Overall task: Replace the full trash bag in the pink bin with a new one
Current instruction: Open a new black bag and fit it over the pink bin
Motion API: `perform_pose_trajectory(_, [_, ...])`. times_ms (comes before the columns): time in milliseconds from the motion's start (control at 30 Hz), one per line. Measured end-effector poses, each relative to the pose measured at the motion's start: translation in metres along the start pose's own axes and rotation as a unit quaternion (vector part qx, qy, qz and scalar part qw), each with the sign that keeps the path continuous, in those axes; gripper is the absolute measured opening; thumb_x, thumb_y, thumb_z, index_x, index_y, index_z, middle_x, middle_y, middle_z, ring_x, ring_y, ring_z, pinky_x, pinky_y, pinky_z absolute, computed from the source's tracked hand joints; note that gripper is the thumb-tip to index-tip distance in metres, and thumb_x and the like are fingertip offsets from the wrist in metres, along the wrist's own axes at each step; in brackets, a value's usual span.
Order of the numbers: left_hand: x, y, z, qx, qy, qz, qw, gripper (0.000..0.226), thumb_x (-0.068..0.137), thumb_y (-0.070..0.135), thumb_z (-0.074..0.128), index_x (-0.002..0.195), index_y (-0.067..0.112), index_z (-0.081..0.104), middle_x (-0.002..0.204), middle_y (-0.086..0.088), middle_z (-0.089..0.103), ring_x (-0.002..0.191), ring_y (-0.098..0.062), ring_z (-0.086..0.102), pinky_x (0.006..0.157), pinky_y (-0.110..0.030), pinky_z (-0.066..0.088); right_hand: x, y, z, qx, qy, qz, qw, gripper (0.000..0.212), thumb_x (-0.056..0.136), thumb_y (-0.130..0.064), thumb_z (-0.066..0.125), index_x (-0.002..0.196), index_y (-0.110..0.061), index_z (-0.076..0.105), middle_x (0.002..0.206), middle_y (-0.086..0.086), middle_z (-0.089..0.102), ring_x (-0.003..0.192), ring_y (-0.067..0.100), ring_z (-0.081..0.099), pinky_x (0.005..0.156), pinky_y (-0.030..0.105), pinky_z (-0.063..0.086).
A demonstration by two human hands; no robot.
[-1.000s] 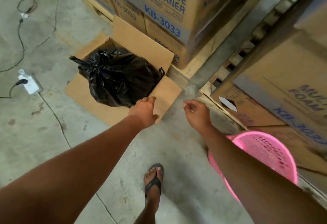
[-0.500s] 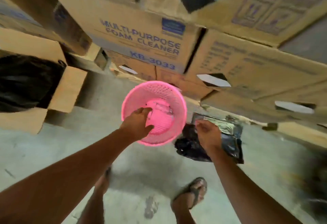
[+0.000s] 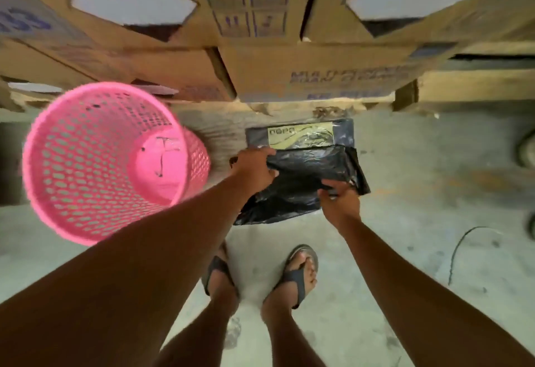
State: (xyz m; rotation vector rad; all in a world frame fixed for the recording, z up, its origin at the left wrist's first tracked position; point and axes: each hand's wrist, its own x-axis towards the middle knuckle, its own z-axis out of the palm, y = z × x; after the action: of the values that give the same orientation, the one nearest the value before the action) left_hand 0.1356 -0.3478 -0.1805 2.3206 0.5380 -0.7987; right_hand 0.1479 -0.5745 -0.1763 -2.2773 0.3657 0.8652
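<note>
The pink mesh bin [image 3: 86,169] stands on the floor at the left with nothing inside it. To its right lies a pack of new black trash bags [image 3: 301,138] with a gold label. A loose black bag [image 3: 295,190] spills from the pack toward me. My left hand [image 3: 254,171] grips the bag's upper left edge. My right hand [image 3: 340,197] pinches its right side. The full trash bag is out of view.
Stacked cardboard cartons [image 3: 289,48] on a wooden pallet [image 3: 463,85] rise right behind the bin and the pack. My feet in dark sandals [image 3: 298,274] stand on the concrete floor. A thin cable [image 3: 460,253] curves on the floor at the right.
My view swung right from the full bag in its carton to the bin. My left hand left the bin's rim and joined my right hand on the black bag.
</note>
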Motion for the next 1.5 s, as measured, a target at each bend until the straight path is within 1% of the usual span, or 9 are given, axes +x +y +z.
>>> perform_pose_trajectory(233, [0.088, -0.044, 0.084, 0.223, -0.08, 0.045, 0.97, 0.087, 0.083, 0.054, 0.065, 0.152, 0.044, 0.012, 0.163, -0.017, 0.002, 0.148, -0.043, 0.0, 0.114, -0.063, 0.019, 0.077, 0.063, 0.079, -0.005, 0.006, 0.038, 0.999, 0.056, 0.084, -0.033, 0.076, 0.136, -0.025, 0.058, 0.145, 0.013, 0.049, 0.133, 0.032, 0.044, 0.118, 0.03, 0.028])
perform_pose_trajectory(400, [0.098, -0.059, 0.097, 0.36, -0.07, 0.087, 0.926, 0.088, 0.084, 0.044, 0.068, 0.152, 0.041, 0.012, 0.154, -0.018, 0.031, 0.142, -0.041, 0.021, 0.11, -0.065, 0.018, 0.101, 0.072, 0.096, 0.038, -0.003, 0.044, 0.998, 0.05, 0.083, -0.012, 0.076, 0.131, -0.018, 0.063, 0.128, 0.011, 0.066, 0.116, 0.018, 0.063, 0.104, 0.015, 0.04])
perform_pose_trajectory(567, [0.062, -0.046, 0.08, 0.209, -0.058, 0.118, 0.969, 0.085, 0.085, 0.026, 0.069, 0.154, 0.029, 0.019, 0.138, -0.019, 0.052, 0.126, -0.039, 0.049, 0.103, -0.048, 0.043, 0.075, 0.053, 0.073, 0.032, -0.003, -0.001, 0.999, 0.042, 0.089, -0.001, 0.063, 0.129, -0.015, 0.065, 0.105, 0.002, 0.065, 0.1, 0.015, 0.06, 0.086, 0.006, 0.037])
perform_pose_trajectory(733, [-0.018, -0.002, 0.015, 0.111, -0.02, 0.163, 0.98, 0.086, 0.083, 0.025, 0.071, 0.152, 0.036, 0.021, 0.15, -0.019, 0.041, 0.131, -0.037, 0.047, 0.108, -0.044, 0.042, -0.001, 0.002, 0.003, 0.023, 0.022, -0.126, 0.991, 0.037, 0.086, 0.006, 0.066, 0.12, -0.008, 0.07, 0.107, 0.0, 0.065, 0.103, 0.018, 0.063, 0.085, -0.006, 0.036])
perform_pose_trajectory(900, [-0.144, 0.029, -0.102, 0.075, 0.042, 0.18, 0.98, 0.074, 0.087, 0.028, 0.066, 0.15, 0.038, 0.029, 0.142, -0.01, 0.048, 0.127, -0.029, 0.048, 0.107, -0.033, 0.035, -0.101, -0.078, -0.065, 0.006, 0.036, -0.237, 0.971, 0.03, 0.085, -0.014, 0.077, 0.114, -0.021, 0.075, 0.101, 0.01, 0.063, 0.09, 0.027, 0.067, 0.086, 0.04, 0.059])
perform_pose_trajectory(1033, [-0.244, 0.008, -0.2, 0.024, 0.073, 0.152, 0.985, 0.072, 0.087, 0.026, 0.068, 0.149, 0.036, 0.033, 0.109, -0.01, 0.052, 0.101, -0.025, 0.052, 0.083, -0.019, 0.032, -0.188, -0.161, -0.078, -0.014, 0.006, -0.316, 0.949, 0.031, 0.084, -0.015, 0.078, 0.112, -0.027, 0.075, 0.096, 0.005, 0.056, 0.087, 0.019, 0.061, 0.081, 0.024, 0.055])
perform_pose_trajectory(1133, [-0.3, -0.031, -0.245, 0.031, 0.1, 0.137, 0.985, 0.072, 0.087, 0.024, 0.069, 0.148, 0.035, 0.033, 0.103, -0.01, 0.052, 0.094, -0.026, 0.051, 0.079, -0.018, 0.028, -0.231, -0.21, -0.052, -0.038, -0.024, -0.363, 0.931, 0.027, 0.084, -0.015, 0.077, 0.109, -0.025, 0.077, 0.093, 0.004, 0.055, 0.086, 0.011, 0.055, 0.079, 0.006, 0.042])
perform_pose_trajectory(1400, [-0.311, -0.197, -0.259, -0.027, 0.088, 0.057, 0.994, 0.072, 0.087, 0.019, 0.068, 0.148, 0.033, 0.034, 0.106, -0.014, 0.054, 0.099, -0.035, 0.06, 0.094, -0.028, 0.043, -0.247, -0.287, 0.108, -0.065, -0.058, -0.384, 0.919, 0.015, 0.086, -0.017, 0.074, 0.097, -0.025, 0.08, 0.09, 0.003, 0.057, 0.076, -0.006, 0.051, 0.077, 0.0, 0.036])
perform_pose_trajectory(1500, [-0.277, -0.246, -0.245, -0.048, 0.053, 0.023, 0.997, 0.068, 0.088, 0.018, 0.067, 0.148, 0.029, 0.037, 0.114, -0.024, 0.058, 0.107, -0.04, 0.059, 0.097, -0.03, 0.042, -0.229, -0.296, 0.168, -0.088, -0.083, -0.368, 0.922, 0.02, 0.084, -0.009, 0.074, 0.1, -0.019, 0.079, 0.087, 0.002, 0.06, 0.079, 0.008, 0.06, 0.078, -0.002, 0.037])
